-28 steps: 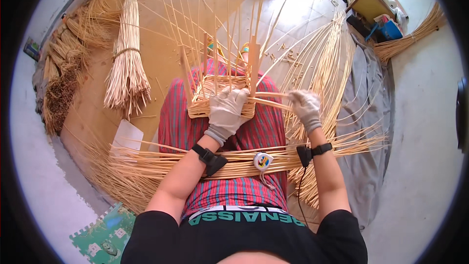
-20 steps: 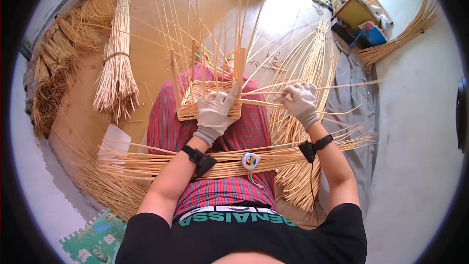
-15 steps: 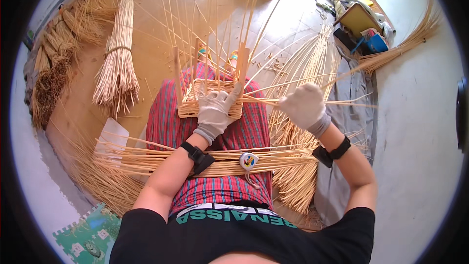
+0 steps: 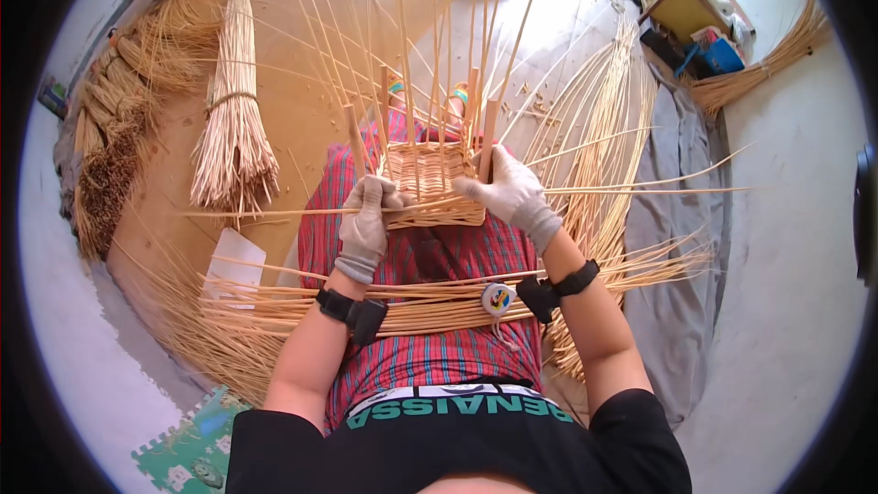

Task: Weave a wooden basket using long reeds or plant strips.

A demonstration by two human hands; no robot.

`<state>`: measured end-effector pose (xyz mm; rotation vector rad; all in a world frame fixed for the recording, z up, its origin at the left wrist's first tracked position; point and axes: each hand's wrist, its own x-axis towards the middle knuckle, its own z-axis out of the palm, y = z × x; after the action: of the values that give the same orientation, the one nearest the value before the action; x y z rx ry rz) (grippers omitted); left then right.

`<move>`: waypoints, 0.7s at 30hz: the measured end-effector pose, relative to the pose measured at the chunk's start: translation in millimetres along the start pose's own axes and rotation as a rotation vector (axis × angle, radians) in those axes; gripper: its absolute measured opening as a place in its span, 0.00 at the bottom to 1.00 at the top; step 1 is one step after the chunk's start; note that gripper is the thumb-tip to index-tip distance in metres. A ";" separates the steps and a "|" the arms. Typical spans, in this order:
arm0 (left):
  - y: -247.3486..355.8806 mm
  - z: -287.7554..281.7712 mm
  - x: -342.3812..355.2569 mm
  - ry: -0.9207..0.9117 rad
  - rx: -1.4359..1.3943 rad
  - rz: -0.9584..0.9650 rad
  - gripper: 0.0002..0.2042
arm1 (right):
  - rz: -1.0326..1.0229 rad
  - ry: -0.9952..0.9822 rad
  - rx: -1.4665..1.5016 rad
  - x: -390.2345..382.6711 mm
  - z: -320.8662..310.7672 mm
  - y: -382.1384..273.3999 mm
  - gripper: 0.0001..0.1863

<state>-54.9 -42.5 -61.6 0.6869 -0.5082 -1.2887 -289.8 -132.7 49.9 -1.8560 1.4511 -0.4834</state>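
Clock hours are counted from the middle of the basket, with 12 pointing away from the person. The woven basket sits upon the lap, over a red striped cloth, and thin stakes rise from it toward 12 o'clock. At 8 o'clock, the gloved left hand has its fingers bent narrowly around a pale strand; this strand runs out toward 9 o'clock and also crosses the near side of the basket. Between 3 and 4 o'clock, the gloved right hand holds the near right corner, its thumb on the rim and its index finger beside a wooden post. Its other fingers are hidden, so I cannot tell how firm this hold is. At 6 o'clock, a row of strands lies across the thighs, with a small white tape measure resting on it. A tied bundle lies between 9 and 10 o'clock.
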 end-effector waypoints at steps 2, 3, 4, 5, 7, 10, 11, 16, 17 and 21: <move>29.1 21.5 -1.8 0.048 0.398 -0.086 0.15 | -0.017 -0.005 -0.194 -12.4 6.8 -3.4 0.33; 31.6 38.8 6.5 0.040 0.472 0.071 0.15 | 0.040 -0.037 -0.167 -0.5 11.4 -0.8 0.35; 39.2 57.3 17.7 0.027 0.469 0.061 0.15 | 0.103 -0.061 -0.142 7.2 15.7 5.5 0.37; 51.1 76.7 27.4 -0.040 0.673 0.108 0.14 | 0.016 0.022 -0.175 7.3 24.5 14.7 0.32; 58.9 115.0 54.3 -0.149 0.975 0.185 0.14 | -0.001 0.161 -0.202 -2.1 43.7 24.3 0.29; 48.5 170.6 105.7 -0.121 1.248 0.474 0.14 | -0.015 0.358 -0.238 -0.6 71.2 25.9 0.22; 47.7 190.4 118.6 -0.258 1.295 0.392 0.18 | -0.029 0.479 -0.305 3.1 79.4 26.9 0.20; 24.5 210.9 99.1 -0.690 1.125 0.598 0.30 | -0.049 0.296 -0.730 31.2 99.6 50.2 0.11; 21.3 204.5 93.4 -0.668 1.085 0.781 0.33 | -0.060 0.387 -0.852 44.0 85.9 78.6 0.11; 145.3 102.7 34.7 -0.567 0.695 -0.016 0.22 | -0.004 0.557 -0.217 21.5 52.3 36.3 0.14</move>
<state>-17.8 -75.7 112.7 0.8862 -1.4587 -1.3165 -272.6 -140.9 -14.5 -1.9852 1.9229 -0.9311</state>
